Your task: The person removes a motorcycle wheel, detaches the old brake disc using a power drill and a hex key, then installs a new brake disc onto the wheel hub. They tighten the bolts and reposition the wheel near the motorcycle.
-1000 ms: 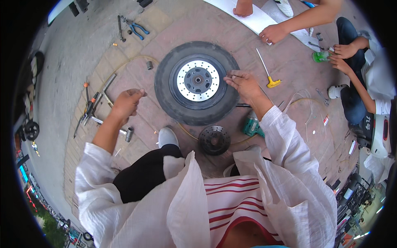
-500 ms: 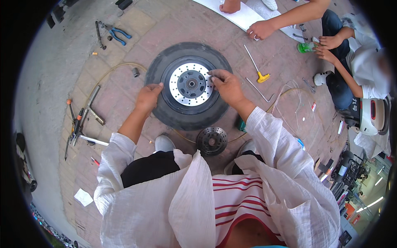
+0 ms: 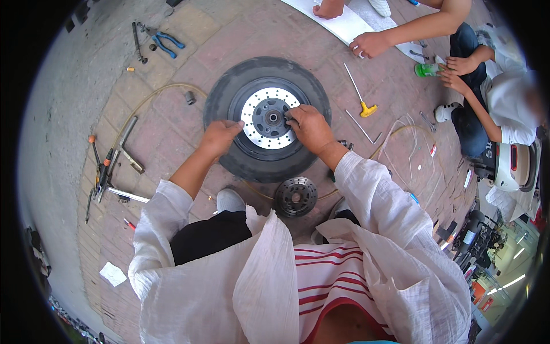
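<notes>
A wheel with a black tyre (image 3: pixel 267 166) lies flat on the paving, with a silver drilled brake disc (image 3: pixel 269 140) at its middle. My left hand (image 3: pixel 222 136) is at the disc's left rim, fingers closed; whatever is in them is too small to name. My right hand (image 3: pixel 309 127) bends over the disc's right part beside the hub (image 3: pixel 274 117), fingertips pinched on something small and dark that I cannot make out. A darker brake disc (image 3: pixel 296 197) lies below the wheel, between my feet.
Blue pliers (image 3: pixel 166 43), a yellow T-handle tool (image 3: pixel 368 109), hex key (image 3: pixel 361 127), ratchet tools (image 3: pixel 100 178), socket (image 3: pixel 190 98) and hose (image 3: pixel 137 106) surround the wheel. Two co-workers crouch at upper right near white sheeting (image 3: pixel 318 14) and a green bottle (image 3: pixel 427 70); a scooter (image 3: pixel 510 166) stands right.
Both my hands have come inward onto the wheel: the left has moved right to the disc's rim, the right has shifted from the disc's outer part toward the hub.
</notes>
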Motion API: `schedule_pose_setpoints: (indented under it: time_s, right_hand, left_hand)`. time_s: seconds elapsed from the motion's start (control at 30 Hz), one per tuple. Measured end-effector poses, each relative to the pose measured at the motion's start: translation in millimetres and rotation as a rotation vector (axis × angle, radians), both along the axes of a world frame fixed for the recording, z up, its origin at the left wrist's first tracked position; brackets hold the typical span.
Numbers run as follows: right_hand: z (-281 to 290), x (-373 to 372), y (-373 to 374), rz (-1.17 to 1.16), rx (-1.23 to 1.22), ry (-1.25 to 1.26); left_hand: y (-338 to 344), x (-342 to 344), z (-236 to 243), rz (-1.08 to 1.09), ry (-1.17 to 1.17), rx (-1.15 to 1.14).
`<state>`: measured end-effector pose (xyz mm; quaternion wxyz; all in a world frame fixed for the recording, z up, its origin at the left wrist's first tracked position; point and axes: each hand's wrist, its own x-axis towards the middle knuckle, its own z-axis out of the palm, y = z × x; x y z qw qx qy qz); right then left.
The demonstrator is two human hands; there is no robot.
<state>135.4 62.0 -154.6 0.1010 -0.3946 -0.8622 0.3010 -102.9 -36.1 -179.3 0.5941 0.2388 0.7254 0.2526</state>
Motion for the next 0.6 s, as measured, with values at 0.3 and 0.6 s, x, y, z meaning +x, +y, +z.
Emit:
schedule_pose_setpoints:
  time_s: [0.3, 0.6]
  right_hand:
    - [-1, -7, -5, 0.004, 0.015, -0.134]
    - [6, -11, -7, -0.121, -0.019, -0.157]
  left_hand:
    - [6, 3, -7, 0.001, -0.198, -0.073]
    - [6, 3, -8, 0.004, -0.210, -0.072]
